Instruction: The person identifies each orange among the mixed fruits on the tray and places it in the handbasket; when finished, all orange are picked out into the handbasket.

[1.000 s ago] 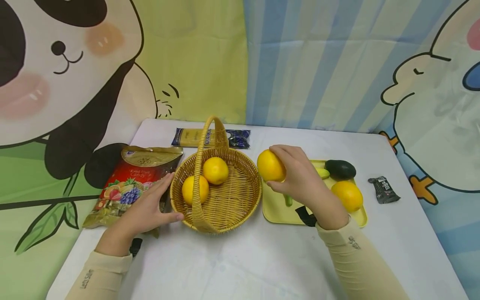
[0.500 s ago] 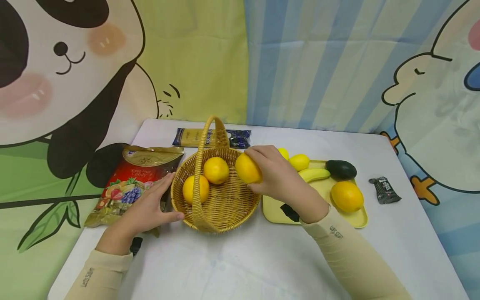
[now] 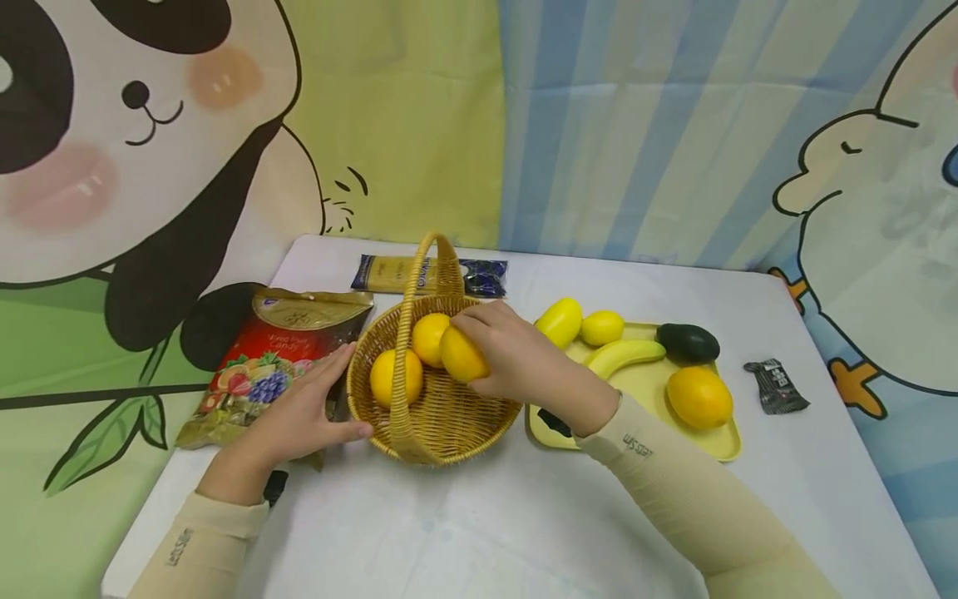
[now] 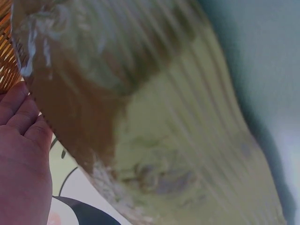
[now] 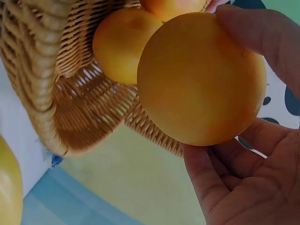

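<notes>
Head view: which thing is being worked with, and where is it?

It is an orange point(image 3: 462, 356), held by the right hand point(image 3: 527, 358) over the inside of the wicker basket point(image 3: 456, 424). Two similar fruits lie in there, the rear orange point(image 3: 429, 338) and the front orange point(image 3: 383, 378).

And how is the grip?

From the right wrist, I see the thumb and the bent fingers on opposite sides of it, so it is firmly gripped. Whether it touches the rear orange, I cannot tell, because one covers the other.

What does the left hand point(image 3: 310, 424) do?

Its fingers are stretched and grip nothing. It is at the left side of the basket, thumb tip at the rim, with the candy bag point(image 3: 262, 349) just beside it.

How would you expect the orange to handle?

I suppose light and stiff, maybe a model, since the skin looks so even. Being smooth and round, it could slip, but it is hardly fragile. Best is to hold it around the widest part, as a pinch too near the top may let it roll out
</notes>
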Motion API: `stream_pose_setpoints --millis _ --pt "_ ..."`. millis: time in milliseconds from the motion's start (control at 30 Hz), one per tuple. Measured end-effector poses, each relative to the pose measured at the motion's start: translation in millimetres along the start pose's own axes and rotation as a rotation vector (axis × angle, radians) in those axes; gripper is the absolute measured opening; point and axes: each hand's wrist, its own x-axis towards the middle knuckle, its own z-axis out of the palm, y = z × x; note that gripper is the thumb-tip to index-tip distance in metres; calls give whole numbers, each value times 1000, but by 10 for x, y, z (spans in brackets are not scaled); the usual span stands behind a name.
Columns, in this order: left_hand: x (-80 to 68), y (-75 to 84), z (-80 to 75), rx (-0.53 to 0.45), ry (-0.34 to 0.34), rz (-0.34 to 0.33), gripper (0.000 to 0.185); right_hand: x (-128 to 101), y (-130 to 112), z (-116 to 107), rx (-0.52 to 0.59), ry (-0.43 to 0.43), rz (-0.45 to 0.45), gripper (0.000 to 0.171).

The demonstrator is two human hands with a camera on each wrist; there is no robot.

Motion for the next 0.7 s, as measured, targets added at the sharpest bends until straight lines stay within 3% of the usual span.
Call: stream_pose_setpoints --millis 400,700 --pt "8 17 -3 -17 -3 -2 128 179 -117 128 -73 -96 -85 77" --pt "0 8 -3 -19 2 6 128 271 -202 215 -94 -187 -52 83"
